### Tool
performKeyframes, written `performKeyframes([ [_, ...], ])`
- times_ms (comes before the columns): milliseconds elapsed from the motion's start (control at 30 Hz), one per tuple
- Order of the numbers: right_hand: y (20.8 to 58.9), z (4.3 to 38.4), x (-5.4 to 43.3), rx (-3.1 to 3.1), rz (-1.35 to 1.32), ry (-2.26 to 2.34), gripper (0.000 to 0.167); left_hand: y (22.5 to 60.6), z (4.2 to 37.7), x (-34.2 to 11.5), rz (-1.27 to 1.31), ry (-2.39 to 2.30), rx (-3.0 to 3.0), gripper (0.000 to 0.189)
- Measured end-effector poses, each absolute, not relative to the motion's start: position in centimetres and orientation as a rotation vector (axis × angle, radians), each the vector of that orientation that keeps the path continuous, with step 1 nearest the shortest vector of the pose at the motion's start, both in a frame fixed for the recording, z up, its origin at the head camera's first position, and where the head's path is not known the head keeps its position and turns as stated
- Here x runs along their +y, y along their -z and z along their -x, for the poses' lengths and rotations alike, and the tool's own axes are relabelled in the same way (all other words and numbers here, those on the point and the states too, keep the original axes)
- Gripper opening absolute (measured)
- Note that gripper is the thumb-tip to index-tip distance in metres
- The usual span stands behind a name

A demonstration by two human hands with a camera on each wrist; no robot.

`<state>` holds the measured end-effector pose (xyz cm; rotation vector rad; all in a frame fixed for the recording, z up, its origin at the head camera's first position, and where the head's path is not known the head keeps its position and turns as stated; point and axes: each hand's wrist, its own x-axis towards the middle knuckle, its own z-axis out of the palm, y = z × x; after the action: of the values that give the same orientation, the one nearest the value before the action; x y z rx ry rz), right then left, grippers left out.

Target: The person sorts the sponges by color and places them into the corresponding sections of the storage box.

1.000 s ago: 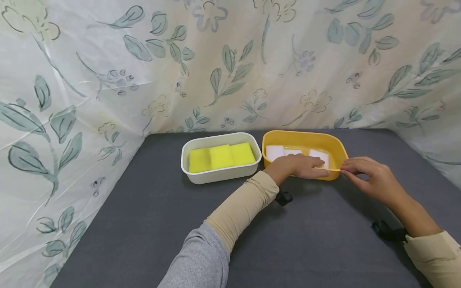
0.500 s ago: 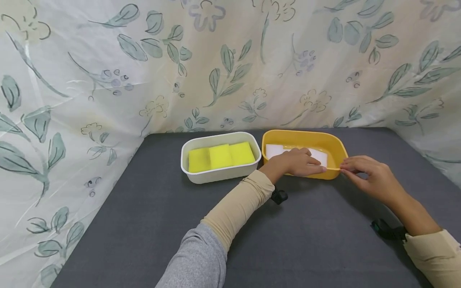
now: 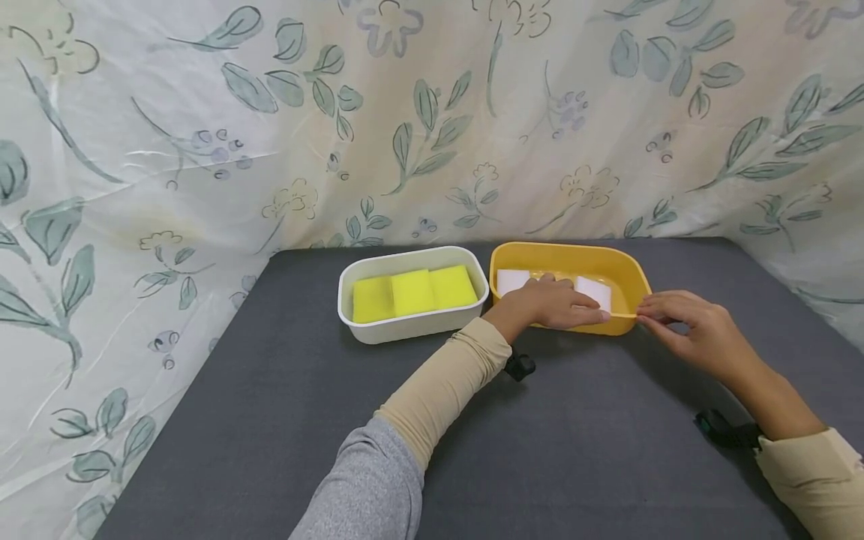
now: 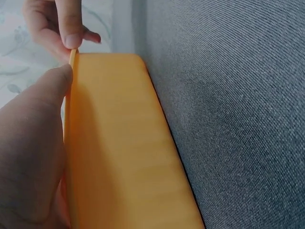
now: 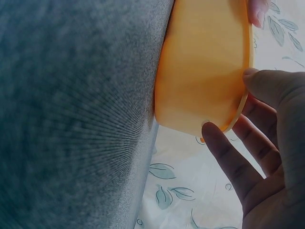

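A yellow plastic basket (image 3: 574, 255) stands at the back of the table with white sponge-like blocks inside. One white block (image 3: 512, 280) lies at its left end and another white block (image 3: 594, 293) right of centre. My left hand (image 3: 550, 304) reaches over the front rim, its thumb along the rim. Its other fingers go down inside among the blocks; their tips are hidden. At the front right corner my right hand (image 3: 698, 334) pinches the rim, the thumb outside the wall, as the right wrist view shows.
Left of the yellow basket stands a white basket (image 3: 418, 327) holding several yellow sponges (image 3: 415, 292). Both rest on a dark grey cloth-covered table (image 3: 324, 420). A floral curtain (image 3: 432, 135) hangs behind and along the left side.
My left hand has shifted slightly left along the yellow basket's front rim, and its fingers have sunk further among the white blocks. The right hand keeps its hold on the corner.
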<state>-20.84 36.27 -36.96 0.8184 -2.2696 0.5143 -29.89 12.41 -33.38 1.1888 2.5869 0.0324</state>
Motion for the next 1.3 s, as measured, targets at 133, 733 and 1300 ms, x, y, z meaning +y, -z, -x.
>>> performKeyframes([
  [133, 36.9, 20.9, 36.4, -2.251, -0.842, -0.526, 0.031, 33.4, 29.9, 12.5, -1.176, -0.017, 2.571, 0.063],
  [733, 37.3, 20.9, 36.8, -2.236, -0.861, -0.546, 0.061, 34.2, 30.2, 13.7, -1.252, -0.006, 2.543, 0.062],
  [1300, 37.4, 20.9, 36.7, -2.261, -0.836, -0.523, 0.023, 34.0, 29.4, 13.0, -1.249, 0.062, 2.686, 0.065],
])
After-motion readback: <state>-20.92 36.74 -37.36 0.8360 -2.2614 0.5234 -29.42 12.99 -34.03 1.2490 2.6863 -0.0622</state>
